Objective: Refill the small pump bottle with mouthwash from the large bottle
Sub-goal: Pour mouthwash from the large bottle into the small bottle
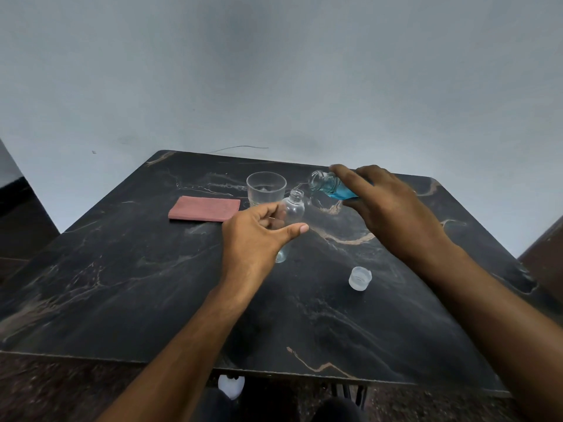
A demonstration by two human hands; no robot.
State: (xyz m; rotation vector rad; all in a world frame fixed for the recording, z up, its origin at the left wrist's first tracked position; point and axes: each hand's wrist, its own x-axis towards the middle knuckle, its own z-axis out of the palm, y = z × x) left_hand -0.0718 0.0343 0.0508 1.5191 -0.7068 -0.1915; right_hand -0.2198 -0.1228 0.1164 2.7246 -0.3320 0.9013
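1. Head view: the fingers (275, 213) of my left hand (256, 239) were curled round the small pump bottle (293, 208), thumb stretched across its front, holding it upright and open-necked above the counter (122, 284). It looked empty.
2. My right hand (387, 205) was clamped on the large bottle (330, 185), tipped with its open mouth just beside and above the small neck; blue mouthwash sat low in its shoulder. I could see no stream.
3. A clear cup (266, 187) stood just behind the small bottle, a pink cloth (204, 209) to its left, and a loose cap (360, 278) lay nearer me.
4. My judgement: the wide mouth over that narrow neck could spill if I tipped too sharply or the mouths were misaligned, and a wet bottle could slip.
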